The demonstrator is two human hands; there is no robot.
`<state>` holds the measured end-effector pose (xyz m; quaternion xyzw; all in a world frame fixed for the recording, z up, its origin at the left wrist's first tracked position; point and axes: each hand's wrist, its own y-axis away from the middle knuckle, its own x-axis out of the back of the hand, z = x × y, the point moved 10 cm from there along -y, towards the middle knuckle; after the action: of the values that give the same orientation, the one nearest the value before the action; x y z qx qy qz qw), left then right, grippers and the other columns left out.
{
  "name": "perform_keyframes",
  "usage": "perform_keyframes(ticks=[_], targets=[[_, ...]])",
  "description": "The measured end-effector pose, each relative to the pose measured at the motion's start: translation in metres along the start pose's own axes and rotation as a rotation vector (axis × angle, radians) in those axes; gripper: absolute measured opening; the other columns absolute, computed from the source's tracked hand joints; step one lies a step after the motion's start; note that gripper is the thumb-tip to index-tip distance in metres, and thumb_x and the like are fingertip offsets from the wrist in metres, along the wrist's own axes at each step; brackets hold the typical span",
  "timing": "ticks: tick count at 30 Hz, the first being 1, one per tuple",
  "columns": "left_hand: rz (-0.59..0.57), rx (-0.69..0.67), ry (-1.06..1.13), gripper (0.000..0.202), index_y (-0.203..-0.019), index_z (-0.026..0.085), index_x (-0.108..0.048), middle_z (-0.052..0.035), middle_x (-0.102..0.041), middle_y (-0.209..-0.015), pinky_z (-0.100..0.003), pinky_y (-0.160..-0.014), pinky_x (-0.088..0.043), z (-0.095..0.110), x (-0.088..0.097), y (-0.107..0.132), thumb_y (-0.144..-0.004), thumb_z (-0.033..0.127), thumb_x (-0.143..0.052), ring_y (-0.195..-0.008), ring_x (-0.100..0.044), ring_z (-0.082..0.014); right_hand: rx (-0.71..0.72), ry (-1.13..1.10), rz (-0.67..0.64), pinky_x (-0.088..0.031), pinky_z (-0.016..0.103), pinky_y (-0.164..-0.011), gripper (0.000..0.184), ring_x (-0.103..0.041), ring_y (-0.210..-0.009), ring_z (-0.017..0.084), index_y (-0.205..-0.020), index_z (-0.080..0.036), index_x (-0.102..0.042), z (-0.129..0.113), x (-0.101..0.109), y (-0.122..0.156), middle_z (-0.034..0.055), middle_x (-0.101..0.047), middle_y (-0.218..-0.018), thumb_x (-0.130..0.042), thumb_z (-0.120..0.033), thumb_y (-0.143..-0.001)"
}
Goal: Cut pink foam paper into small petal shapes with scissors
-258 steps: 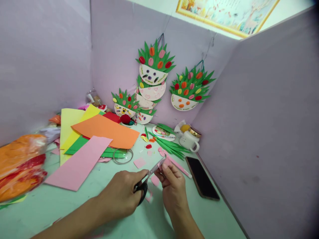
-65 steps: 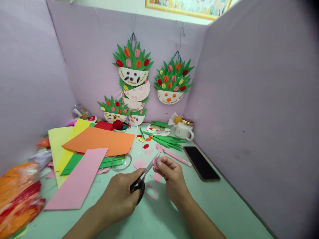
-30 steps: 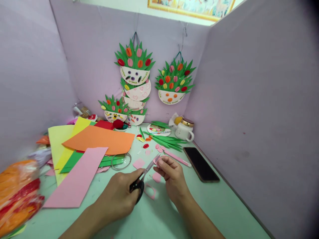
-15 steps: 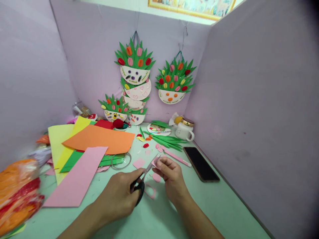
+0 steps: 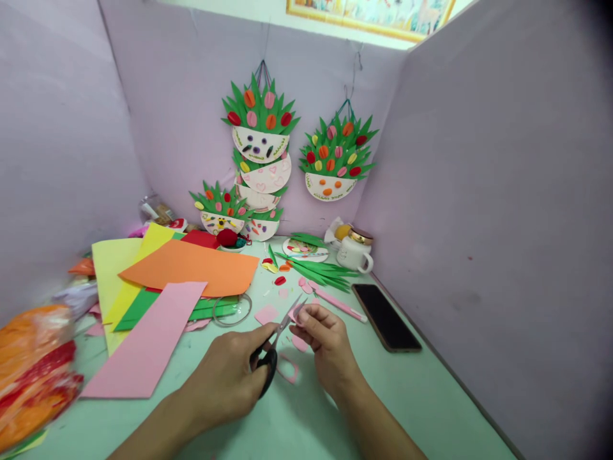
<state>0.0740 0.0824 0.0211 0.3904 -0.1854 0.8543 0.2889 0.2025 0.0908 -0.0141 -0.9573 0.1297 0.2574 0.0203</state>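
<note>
My left hand (image 5: 232,369) is wrapped round the black handles of a pair of scissors (image 5: 283,324), whose blades point up and away, slightly parted. Between thumb and fingers my right hand (image 5: 325,342) pinches a small piece of pink paper (image 5: 294,314), right at the blades. Below the hands lies a pink paper scrap with a cut-out hole (image 5: 288,369). A pink oval (image 5: 300,343) rests on the table, partly under my right hand. Just left of the blades is a pink paper square (image 5: 266,314).
Coloured sheets, with an orange sheet (image 5: 191,267) and a pink strip (image 5: 148,345), lie left. A tape ring (image 5: 232,322) sits beside them. Green paper leaves (image 5: 316,269), a pink pen (image 5: 340,302), a phone (image 5: 387,317) and a white mug (image 5: 353,254) are right. Paper baskets (image 5: 261,142) hang behind.
The scissor blades look a little wider apart at the pink piece. My right hand has turned the piece slightly and shifted a bit left. Other things stay put.
</note>
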Motion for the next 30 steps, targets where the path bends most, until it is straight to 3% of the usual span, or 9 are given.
perform_keyframes(ticks=[12, 30], targets=[[0.015, -0.001, -0.017, 0.013, -0.084, 0.023, -0.049, 0.0053, -0.059, -0.07, -0.021, -0.055, -0.031, -0.0006, 0.0027, -0.0019, -0.077, 0.015, -0.041, -0.063, -0.051, -0.0114, 0.078, 0.113, -0.05, -0.042, 0.022, -0.057, 0.016, -0.054, -0.054, 0.01, -0.061, -0.017, -0.065, -0.0089, -0.0043, 0.0004, -0.0028, -0.06, -0.056, -0.074, -0.029, -0.059], [0.017, -0.01, -0.027, 0.015, -0.085, 0.021, -0.051, 0.0032, -0.06, -0.069, -0.021, -0.056, -0.033, 0.0027, 0.0024, -0.0016, -0.077, 0.015, -0.04, -0.062, -0.052, -0.0119, 0.03, 0.044, -0.005, -0.049, 0.026, -0.063, 0.017, -0.057, -0.058, 0.012, -0.061, -0.018, -0.066, -0.0049, 0.0004, -0.0012, -0.0015, -0.064, -0.062, -0.076, -0.031, -0.057]])
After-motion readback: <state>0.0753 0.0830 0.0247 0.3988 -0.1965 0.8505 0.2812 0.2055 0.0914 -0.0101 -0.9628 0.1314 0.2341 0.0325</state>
